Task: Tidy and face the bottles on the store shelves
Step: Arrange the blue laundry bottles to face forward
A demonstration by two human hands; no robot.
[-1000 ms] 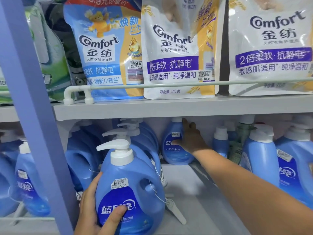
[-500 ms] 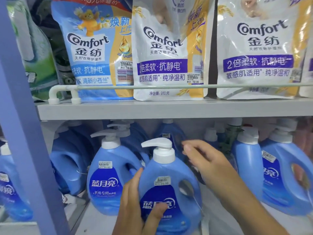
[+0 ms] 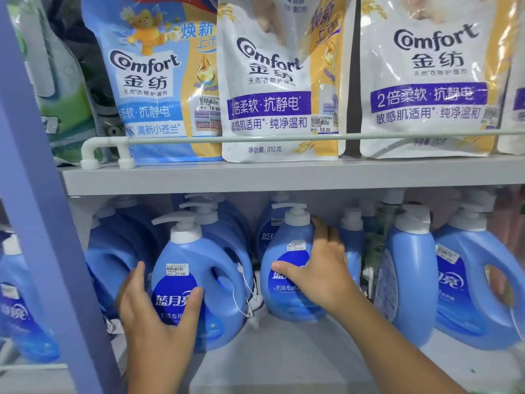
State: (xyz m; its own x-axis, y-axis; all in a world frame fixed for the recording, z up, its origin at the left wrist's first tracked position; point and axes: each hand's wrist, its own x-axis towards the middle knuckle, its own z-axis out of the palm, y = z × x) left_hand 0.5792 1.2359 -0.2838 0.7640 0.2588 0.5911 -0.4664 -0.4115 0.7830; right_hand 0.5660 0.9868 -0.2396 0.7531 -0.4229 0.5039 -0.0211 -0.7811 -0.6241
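Head view looks into two shelf levels, and much of it is cut short. Comfort refill pouches on the upper shelf lose their tops at the frame edge, and a thin guard rail crosses their lower print. A blue upright post hides part of the bottles at far left. Behind the front row, further blue bottles sit in shadow under the upper shelf and show only pump tops and shoulders; how many stand there is hard to tell. A large handled jug at far right is blurred and clipped by the frame.

On the lower shelf, the left pump bottle stands upright, label forward, with a price sticker above the label. The left hand cups its lower left side: the thumb lies across the label front, the fingers reach up along the bottle's left flank, spread rather than clenched. A white tag on a cord hangs just right of this bottle's handle.

The right pump bottle stands just beyond, label also forward. The right hand is pressed on its right side, thumb across the label, fingers extended up toward the pump collar and partly behind the bottle, so the grip seems a loose open hold. The hand covers the right half of that label.
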